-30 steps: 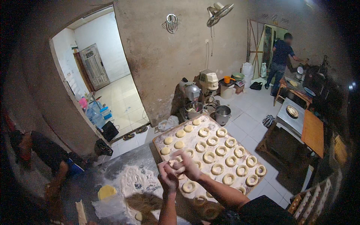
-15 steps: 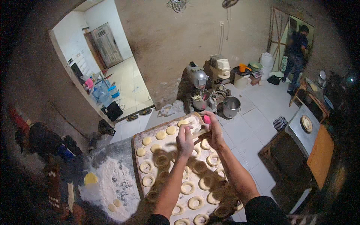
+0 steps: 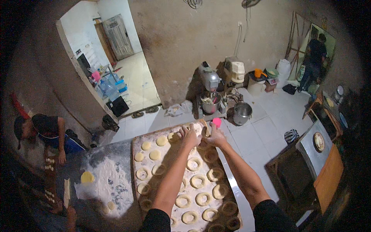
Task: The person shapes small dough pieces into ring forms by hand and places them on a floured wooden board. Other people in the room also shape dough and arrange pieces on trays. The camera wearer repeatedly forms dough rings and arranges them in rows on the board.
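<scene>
I think I'm laying out dough rings point(image 3: 198, 186) on the floury board point(image 3: 193, 191); next calls for a gentle touch. I have the left hand point(image 3: 189, 136) and right hand point(image 3: 217, 137) close together at its far end, fingers bent; I can't tell what they grip. A grey surface point(image 3: 120, 154) and silver mixer point(image 3: 211, 80) are near.

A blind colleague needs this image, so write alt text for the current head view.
The person's left hand and right hand are at the far end of a floured board bearing dough rings and dough rounds. A pink object shows by the right hand; two mixers stand beyond.
</scene>
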A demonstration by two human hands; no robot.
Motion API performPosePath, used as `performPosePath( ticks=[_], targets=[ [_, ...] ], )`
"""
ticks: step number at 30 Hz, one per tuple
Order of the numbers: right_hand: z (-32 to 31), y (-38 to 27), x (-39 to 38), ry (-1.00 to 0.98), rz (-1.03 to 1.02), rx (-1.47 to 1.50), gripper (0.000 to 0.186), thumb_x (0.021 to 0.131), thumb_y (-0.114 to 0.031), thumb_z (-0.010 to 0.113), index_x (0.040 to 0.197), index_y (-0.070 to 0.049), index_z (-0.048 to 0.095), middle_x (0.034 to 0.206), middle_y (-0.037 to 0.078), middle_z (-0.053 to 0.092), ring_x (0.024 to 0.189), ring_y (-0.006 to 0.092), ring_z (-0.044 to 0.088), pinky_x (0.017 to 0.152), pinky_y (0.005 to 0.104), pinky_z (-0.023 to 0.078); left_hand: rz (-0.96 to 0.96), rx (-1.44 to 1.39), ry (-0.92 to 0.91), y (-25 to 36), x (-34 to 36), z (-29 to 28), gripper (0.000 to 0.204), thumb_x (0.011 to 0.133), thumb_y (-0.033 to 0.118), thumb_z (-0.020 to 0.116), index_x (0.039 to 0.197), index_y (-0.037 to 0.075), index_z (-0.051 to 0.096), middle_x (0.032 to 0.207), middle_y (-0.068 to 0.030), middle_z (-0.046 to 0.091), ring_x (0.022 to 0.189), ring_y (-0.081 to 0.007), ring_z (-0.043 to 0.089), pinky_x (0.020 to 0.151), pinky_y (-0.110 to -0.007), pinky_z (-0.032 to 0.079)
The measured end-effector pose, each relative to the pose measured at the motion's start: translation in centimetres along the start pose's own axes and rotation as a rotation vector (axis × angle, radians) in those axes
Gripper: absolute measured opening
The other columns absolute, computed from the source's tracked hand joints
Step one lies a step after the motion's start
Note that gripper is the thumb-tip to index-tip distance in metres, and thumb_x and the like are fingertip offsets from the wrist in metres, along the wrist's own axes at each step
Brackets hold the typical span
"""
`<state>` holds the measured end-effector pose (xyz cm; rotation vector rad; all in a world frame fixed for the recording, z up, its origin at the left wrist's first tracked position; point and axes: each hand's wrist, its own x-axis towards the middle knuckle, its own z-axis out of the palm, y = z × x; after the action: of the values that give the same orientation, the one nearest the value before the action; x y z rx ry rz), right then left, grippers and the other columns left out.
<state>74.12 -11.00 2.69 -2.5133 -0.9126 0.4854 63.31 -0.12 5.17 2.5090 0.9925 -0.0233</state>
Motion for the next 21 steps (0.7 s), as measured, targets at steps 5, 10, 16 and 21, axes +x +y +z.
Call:
performPosePath(
  ticks=[5, 10, 16, 21],
  targets=[
    [0.4, -0.4, -1.6, -0.068, 0.028, -0.066, 0.101, 0.065, -0.052, 0.073, 0.143, -0.022, 0.016, 0.126, 0.027, 0.044, 0.118, 0.0460, 0.043, 0.092, 0.0620, 0.034, -0.036, 0.031, -0.079, 0.3, -1.8, 0.1, 0.102, 0.068, 0.040, 0.072, 0.146, 0.013, 0.010, 0.142, -0.0326, 0.020, 0.133, -0.0454, 0.021, 0.105, -0.053, 0.021],
    [-0.5, -1.0, -1.8, -0.066, -0.019, -0.050, 0.093, 0.066, -0.051, 0.072, 0.141, -0.023, 0.023, 0.127, 0.025, 0.044, 0.116, 0.0435, 0.045, 0.092, 0.0596, 0.035, -0.006, -0.040, 0.040, -1.3, -1.2, -1.0, 0.095, 0.070, 0.041, 0.071, 0.143, 0.012, 0.018, 0.140, -0.0292, 0.027, 0.131, -0.0450, 0.026, 0.104, -0.056, 0.025],
    [1.6, -0.9, -2.5, 0.201, -0.371, -0.166, 0.055, 0.067, -0.030, 0.072, 0.118, -0.021, 0.054, 0.114, 0.014, 0.049, 0.108, 0.0349, 0.046, 0.083, 0.0545, 0.038, -0.039, 0.143, -0.052, -2.5, -5.2, -3.3, 0.069, 0.077, 0.022, 0.063, 0.135, 0.003, 0.031, 0.132, -0.0269, 0.041, 0.123, -0.0423, 0.040, 0.102, -0.049, 0.033],
    [1.0, -6.1, -7.4, 0.130, -0.663, -0.263, 0.035, 0.074, -0.024, 0.060, 0.109, -0.021, 0.064, 0.115, 0.014, 0.048, 0.115, 0.0343, 0.040, 0.092, 0.0552, 0.032, -0.102, 0.100, 0.148, -5.3, -5.4, -1.5, 0.067, 0.074, 0.017, 0.065, 0.131, 0.002, 0.034, 0.125, -0.0302, 0.046, 0.117, -0.0429, 0.046, 0.096, -0.050, 0.039]
  ],
)
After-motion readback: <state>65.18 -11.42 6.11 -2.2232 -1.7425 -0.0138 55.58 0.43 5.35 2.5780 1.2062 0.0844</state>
